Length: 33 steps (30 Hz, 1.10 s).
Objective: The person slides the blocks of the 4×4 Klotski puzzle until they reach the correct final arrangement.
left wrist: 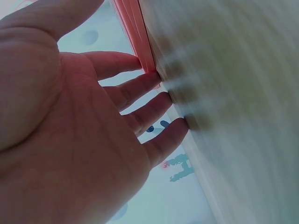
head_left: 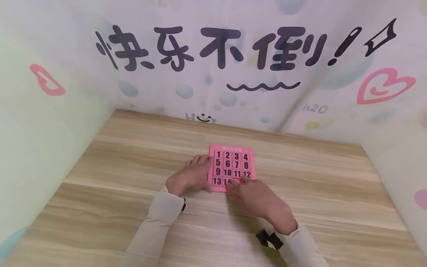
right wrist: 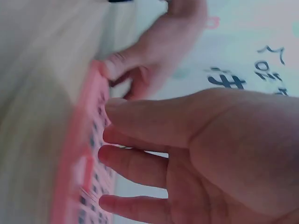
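Observation:
A pink number slide puzzle (head_left: 231,167) lies flat on the wooden table, its black-numbered tiles in rows from 1 at the top left. My left hand (head_left: 191,176) rests along its left side. In the left wrist view the fingertips touch the puzzle's edge (left wrist: 133,35) and the tabletop, fingers nearly straight; its thumb is at the near left corner. Over the lower right tiles, my right hand (head_left: 255,196) touches the face with extended fingers (right wrist: 133,163), hiding the last tiles of the bottom row. A tile looks raised or shifted in the blurred right wrist view.
The wooden table (head_left: 133,155) spreads around the puzzle. Behind it hangs a white printed backdrop (head_left: 186,100) with large black characters, hearts and bubbles. Pale side walls (head_left: 43,122) flank the table. Both sleeves are light, with a dark strap at each wrist.

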{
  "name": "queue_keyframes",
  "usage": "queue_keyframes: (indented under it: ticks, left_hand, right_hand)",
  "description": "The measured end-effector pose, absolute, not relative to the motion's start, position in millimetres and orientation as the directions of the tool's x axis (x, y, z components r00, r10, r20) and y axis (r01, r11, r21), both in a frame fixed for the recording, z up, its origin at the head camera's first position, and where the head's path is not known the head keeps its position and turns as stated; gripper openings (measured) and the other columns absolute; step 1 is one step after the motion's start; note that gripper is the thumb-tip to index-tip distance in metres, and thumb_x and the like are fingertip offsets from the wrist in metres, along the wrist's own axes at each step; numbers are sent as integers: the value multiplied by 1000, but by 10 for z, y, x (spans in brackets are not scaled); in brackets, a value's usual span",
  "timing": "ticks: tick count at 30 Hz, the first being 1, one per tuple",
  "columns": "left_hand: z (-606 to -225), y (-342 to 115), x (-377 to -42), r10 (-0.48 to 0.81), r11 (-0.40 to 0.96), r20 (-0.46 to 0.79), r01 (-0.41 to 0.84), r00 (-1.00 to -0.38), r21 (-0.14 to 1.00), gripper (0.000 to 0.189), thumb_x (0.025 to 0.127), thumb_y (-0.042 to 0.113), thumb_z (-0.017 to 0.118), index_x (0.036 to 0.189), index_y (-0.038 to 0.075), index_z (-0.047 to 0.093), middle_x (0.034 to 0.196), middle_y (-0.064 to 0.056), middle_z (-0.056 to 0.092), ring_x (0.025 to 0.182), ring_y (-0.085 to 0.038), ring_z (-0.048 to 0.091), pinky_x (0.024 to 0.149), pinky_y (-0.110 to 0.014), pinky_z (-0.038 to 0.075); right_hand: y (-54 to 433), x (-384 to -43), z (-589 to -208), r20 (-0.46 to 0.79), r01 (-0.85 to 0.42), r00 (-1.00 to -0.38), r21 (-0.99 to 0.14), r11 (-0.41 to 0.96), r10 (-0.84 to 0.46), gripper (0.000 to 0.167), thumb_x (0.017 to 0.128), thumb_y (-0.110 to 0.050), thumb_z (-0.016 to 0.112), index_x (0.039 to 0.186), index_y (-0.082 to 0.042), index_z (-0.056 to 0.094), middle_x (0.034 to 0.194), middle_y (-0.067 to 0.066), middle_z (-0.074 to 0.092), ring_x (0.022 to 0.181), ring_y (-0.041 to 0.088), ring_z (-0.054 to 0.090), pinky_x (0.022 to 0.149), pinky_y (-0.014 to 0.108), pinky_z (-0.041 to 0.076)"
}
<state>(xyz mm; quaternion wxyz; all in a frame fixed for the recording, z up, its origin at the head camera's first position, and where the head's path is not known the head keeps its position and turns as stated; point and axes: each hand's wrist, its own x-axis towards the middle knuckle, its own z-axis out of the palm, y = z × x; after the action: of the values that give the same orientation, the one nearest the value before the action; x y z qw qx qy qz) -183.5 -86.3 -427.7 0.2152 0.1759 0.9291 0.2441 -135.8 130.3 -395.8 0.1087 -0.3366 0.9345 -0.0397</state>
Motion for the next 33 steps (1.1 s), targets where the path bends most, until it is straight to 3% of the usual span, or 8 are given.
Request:
queue_keyframes:
  ticks: [5, 10, 13, 15, 17, 21, 28, 33]
  left_hand:
    - [-4288, -861, -1831, 427, 821, -322, 214, -845, 528, 109, 78, 32, 84, 159, 6, 15, 165, -11, 16, 151, -32, 13, 124, -50, 10]
    - [-4283, -855, -1838, 427, 825, -322, 218, -845, 522, 109, 78, 33, 84, 159, 5, 15, 165, -11, 16, 151, -32, 13, 124, -49, 10]
    - [-4282, -854, -1841, 425, 824, -325, 212, -845, 526, 109, 78, 32, 84, 159, 5, 15, 165, -11, 16, 151, -32, 13, 124, -49, 10]
    - [-4284, -853, -1842, 423, 824, -326, 209, -845, 527, 110, 78, 31, 84, 159, 5, 15, 165, -11, 16, 151, -32, 13, 124, -49, 10]
    - [-4285, -851, -1839, 421, 824, -330, 204, -845, 529, 110, 78, 31, 84, 159, 5, 15, 165, -11, 15, 151, -32, 12, 124, -49, 10]
    - [-4283, -847, -1834, 418, 823, -332, 198, -845, 533, 109, 78, 31, 84, 159, 5, 15, 165, -11, 15, 151, -33, 12, 124, -50, 10]
    - [-4284, -845, -1839, 419, 823, -331, 200, -846, 531, 110, 77, 31, 85, 159, 5, 16, 166, -11, 15, 151, -33, 13, 124, -50, 10]
    - [-4279, -846, -1842, 420, 823, -332, 200, -845, 532, 109, 77, 30, 85, 159, 6, 16, 166, -10, 16, 151, -32, 13, 124, -50, 10]
  right_hand:
    - [1462, -1381, -3834, -252, -486, -821, -163, 859, -513, 42, 102, -28, 55, 140, -11, 57, 137, 15, 61, 126, 44, 55, 106, 56, 44]
    - [1579, -1390, -3733, -372, -390, -819, -196, 900, -437, 52, 103, -36, 50, 147, -8, 47, 146, 19, 50, 138, 48, 39, 112, 61, 34]
    - [1600, -1380, -3718, -407, -350, -812, -235, 907, -419, 52, 104, -37, 49, 148, -9, 47, 149, 19, 47, 139, 47, 38, 112, 61, 33]
    - [1597, -1370, -3728, -406, -373, -803, -230, 899, -437, 44, 103, -33, 51, 142, -11, 55, 141, 18, 56, 131, 45, 49, 106, 60, 41]
    - [1578, -1355, -3750, -402, -386, -800, -224, 895, -446, 35, 103, -29, 53, 131, -10, 61, 120, 16, 67, 108, 39, 62, 93, 55, 51]
    - [1527, -1339, -3793, -387, -435, -791, -189, 880, -474, 11, 100, -20, 56, 104, -12, 62, 79, 4, 57, 67, 22, 51, 62, 41, 48]
    - [1481, -1338, -3819, -383, -512, -767, -118, 851, -514, 15, 98, -20, 61, 108, -9, 65, 89, 8, 59, 67, 20, 49, 61, 40, 50]
    - [1473, -1332, -3816, -367, -532, -768, -91, 842, -525, 11, 97, -21, 63, 99, -11, 66, 83, 6, 58, 66, 20, 47, 59, 39, 49]
